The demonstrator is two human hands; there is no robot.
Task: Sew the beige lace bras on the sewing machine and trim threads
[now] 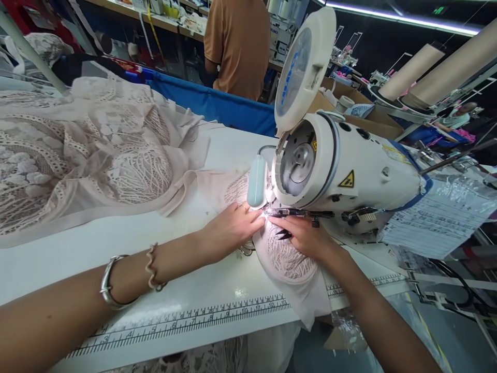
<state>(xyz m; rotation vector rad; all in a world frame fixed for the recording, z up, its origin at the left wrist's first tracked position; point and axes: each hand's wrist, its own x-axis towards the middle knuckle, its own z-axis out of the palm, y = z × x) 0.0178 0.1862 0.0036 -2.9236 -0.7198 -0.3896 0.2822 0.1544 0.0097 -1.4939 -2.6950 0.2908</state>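
Head view: lace piece (286,257) on worktop (116,248) under sewing machine (361,171); left hand (229,228) flat on it, grip apart; right hand (306,238) curled at its edge, grip state unclear. Prob. light, soft, snag-prone: hold w/ flat fingertips near seam.

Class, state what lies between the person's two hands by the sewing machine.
Head view: a lit strip of the lace piece, on which left hand and right hand rest.
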